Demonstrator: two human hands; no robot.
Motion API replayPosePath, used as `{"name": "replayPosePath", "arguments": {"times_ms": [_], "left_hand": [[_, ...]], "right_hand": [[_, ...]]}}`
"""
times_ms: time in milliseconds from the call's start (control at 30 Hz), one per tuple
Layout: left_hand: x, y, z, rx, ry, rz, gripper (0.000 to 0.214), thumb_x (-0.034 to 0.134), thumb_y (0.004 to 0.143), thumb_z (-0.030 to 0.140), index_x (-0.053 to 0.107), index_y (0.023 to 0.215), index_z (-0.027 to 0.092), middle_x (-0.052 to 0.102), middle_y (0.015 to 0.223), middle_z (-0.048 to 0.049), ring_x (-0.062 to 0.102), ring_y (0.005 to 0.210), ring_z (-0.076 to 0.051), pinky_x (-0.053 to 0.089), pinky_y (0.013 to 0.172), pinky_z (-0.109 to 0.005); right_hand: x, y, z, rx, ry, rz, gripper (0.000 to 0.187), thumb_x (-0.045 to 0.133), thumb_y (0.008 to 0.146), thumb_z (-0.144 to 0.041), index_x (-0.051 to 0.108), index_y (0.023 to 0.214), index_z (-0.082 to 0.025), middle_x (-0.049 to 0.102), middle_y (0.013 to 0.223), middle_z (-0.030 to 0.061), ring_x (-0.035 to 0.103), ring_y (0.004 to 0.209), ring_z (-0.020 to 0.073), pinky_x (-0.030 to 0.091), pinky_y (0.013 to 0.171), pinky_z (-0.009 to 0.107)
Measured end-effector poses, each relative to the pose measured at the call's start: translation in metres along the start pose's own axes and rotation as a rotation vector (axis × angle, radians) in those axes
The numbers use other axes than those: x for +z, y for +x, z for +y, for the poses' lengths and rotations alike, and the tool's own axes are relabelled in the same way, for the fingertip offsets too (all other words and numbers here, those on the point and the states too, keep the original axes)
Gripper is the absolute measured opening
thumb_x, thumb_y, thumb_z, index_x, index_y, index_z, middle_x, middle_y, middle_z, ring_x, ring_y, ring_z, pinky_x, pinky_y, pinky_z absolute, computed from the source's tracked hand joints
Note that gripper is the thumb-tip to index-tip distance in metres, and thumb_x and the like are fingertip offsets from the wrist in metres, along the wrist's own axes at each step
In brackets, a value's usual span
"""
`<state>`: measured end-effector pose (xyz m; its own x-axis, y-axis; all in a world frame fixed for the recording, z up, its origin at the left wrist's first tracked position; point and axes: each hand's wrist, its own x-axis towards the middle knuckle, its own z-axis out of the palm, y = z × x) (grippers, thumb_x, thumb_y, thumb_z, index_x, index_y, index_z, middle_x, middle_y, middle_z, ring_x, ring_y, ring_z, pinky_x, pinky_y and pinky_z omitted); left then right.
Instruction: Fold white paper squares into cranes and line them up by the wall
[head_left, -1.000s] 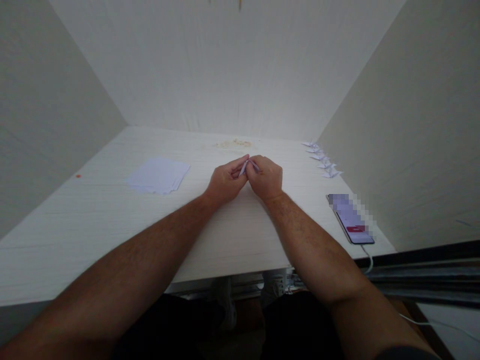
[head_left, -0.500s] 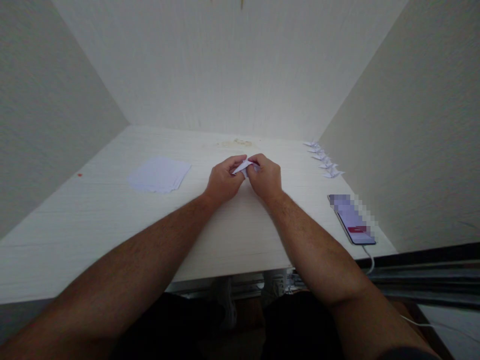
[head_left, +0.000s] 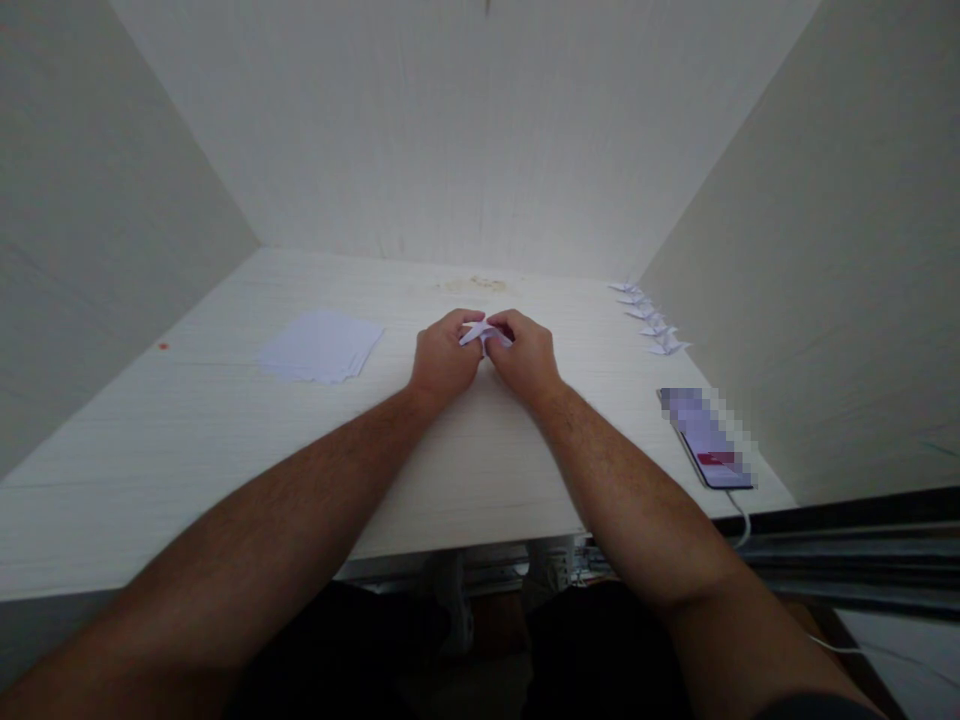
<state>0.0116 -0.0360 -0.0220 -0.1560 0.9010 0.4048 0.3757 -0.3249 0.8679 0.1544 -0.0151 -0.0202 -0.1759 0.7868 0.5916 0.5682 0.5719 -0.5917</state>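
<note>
A small piece of folded white paper is held between my two hands, just above the middle of the table. My left hand pinches its left side between thumb and fingers. On the other side, my right hand grips the paper, its fingers curled around the edge. The two hands nearly meet, and their fingers cover much of the folds, so the full shape cannot be made out.
A loose stack of white paper sheets lies to the left. Several folded paper cranes stand in a row along the right wall. Nearer me is a phone with a white cable running off the table.
My hands have shifted slightly left with the paper. The paper is turned a little and its pointed flaps now spread to both sides. Everything else stays where it was.
</note>
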Motion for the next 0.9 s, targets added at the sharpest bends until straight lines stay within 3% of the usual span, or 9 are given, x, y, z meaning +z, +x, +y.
{"name": "replayPosePath", "arguments": {"times_ms": [300, 533, 900], "left_hand": [[-0.0004, -0.0009, 0.0015, -0.009, -0.024, 0.016, 0.040, 0.064, 0.077, 0.014, 0.072, 0.115, 0.019, 0.078, 0.088, -0.0049, 0.073, 0.078, -0.020, 0.061, 0.082, -0.039], [0.0014, 0.0018, 0.0015, -0.039, -0.208, -0.020, 0.043, 0.064, 0.078, 0.015, 0.070, 0.121, 0.015, 0.078, 0.110, -0.0108, 0.074, 0.099, -0.024, 0.061, 0.092, -0.044], [0.0004, 0.0031, 0.0021, -0.045, -0.395, -0.057, 0.028, 0.075, 0.078, 0.033, 0.076, 0.101, 0.016, 0.079, 0.098, -0.0079, 0.073, 0.096, -0.022, 0.058, 0.093, -0.039]], "right_hand": [[-0.0009, -0.0014, -0.0048, 0.115, 0.032, -0.006, 0.004, 0.065, 0.081, -0.021, 0.068, 0.084, -0.022, 0.071, 0.076, -0.0004, 0.063, 0.069, 0.0149, 0.050, 0.071, 0.031], [-0.0008, -0.0018, -0.0065, -0.033, -0.016, -0.003, 0.006, 0.067, 0.085, -0.025, 0.068, 0.089, -0.020, 0.072, 0.085, 0.0027, 0.062, 0.075, 0.0148, 0.050, 0.074, 0.031], [0.0010, -0.0045, -0.0103, -0.125, 0.038, 0.048, 0.016, 0.064, 0.082, -0.017, 0.064, 0.098, -0.020, 0.068, 0.096, 0.0061, 0.060, 0.083, 0.0161, 0.052, 0.068, 0.029]]}}
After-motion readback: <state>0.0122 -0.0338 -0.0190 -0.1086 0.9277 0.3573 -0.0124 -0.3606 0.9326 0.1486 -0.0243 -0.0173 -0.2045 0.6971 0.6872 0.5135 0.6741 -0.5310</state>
